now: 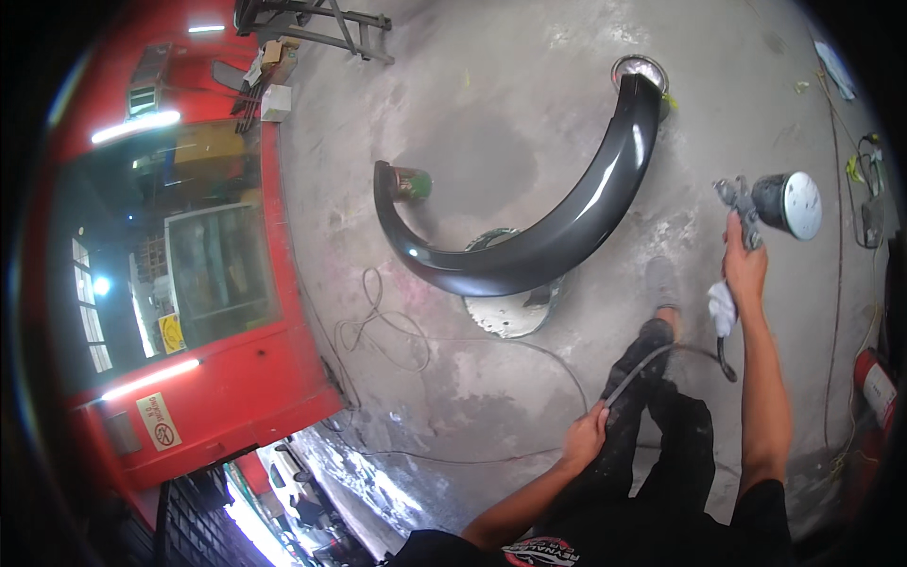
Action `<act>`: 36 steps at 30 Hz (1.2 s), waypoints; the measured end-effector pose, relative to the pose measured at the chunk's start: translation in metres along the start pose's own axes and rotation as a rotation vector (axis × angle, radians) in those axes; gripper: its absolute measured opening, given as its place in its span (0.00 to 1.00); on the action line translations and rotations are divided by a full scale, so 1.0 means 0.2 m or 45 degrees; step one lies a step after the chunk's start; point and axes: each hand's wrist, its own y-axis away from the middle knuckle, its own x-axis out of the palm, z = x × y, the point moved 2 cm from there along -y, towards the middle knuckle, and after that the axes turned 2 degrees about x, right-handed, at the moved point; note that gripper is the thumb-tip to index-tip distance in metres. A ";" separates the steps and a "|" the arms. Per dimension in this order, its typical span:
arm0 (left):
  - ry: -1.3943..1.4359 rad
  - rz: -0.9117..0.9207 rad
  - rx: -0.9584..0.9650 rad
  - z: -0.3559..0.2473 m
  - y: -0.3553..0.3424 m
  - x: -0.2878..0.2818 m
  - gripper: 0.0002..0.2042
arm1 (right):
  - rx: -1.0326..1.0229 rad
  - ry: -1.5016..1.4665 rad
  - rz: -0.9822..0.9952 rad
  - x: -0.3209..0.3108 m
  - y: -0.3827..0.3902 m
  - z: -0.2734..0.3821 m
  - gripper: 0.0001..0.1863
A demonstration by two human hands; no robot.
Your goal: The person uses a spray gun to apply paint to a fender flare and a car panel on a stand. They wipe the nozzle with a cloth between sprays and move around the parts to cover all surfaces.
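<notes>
My right hand (744, 257) is closed round the handle of a paint spray gun (739, 200), which carries a round cup (799, 205) with a pale, speckled lid. A white cloth (722, 308) is wrapped near the hose end below that hand. My left hand (587, 433) grips the grey air hose (635, 370), which loops across to the gun. Ahead of me a glossy dark grey curved fender flare (529, 269) rests on several cans: a green one (412, 184) at its left end, a paint-spattered round lid (515, 317) under its middle, and a metal can (641, 68) at its far right end.
On the left stands a red spray booth (302, 378) with large windows and lit tubes. The hose lies coiled on the concrete floor (453, 397). A dark metal stand (326, 24) is at the far left. Cables and a red object (876, 387) lie along the right.
</notes>
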 end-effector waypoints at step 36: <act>-0.101 0.292 -0.248 0.74 0.71 -0.01 0.17 | -0.226 0.410 0.165 0.10 0.13 0.29 0.26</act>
